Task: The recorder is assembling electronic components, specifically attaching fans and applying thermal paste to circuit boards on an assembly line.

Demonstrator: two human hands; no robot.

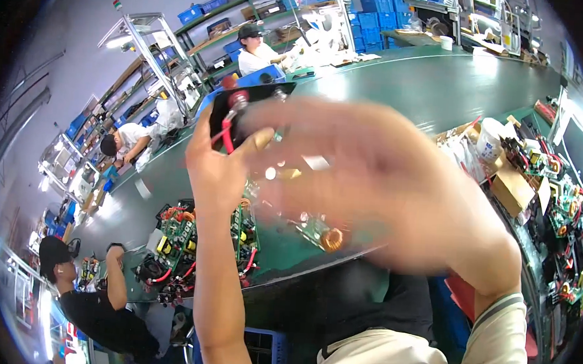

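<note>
My left hand [216,175] is raised over the bench and grips a black panel [221,109] by its left edge, thumb in front. Red and black terminal posts stick out of the panel, and a red wire [226,136] runs down from a red post. My right hand [345,158] passes in front of the panel's right part, smeared by motion; its fingers cannot be made out. Below it, a green circuit board [312,230] with a copper coil [332,239] shows, partly hidden by the hand.
Several circuit boards with red wires [176,235] are heaped left of my forearm. On the right stand a white tub [489,139], a cardboard box [512,188] and more boards [570,203]. Co-workers sit along the green bench [442,81]; a blue crate [263,352] is below.
</note>
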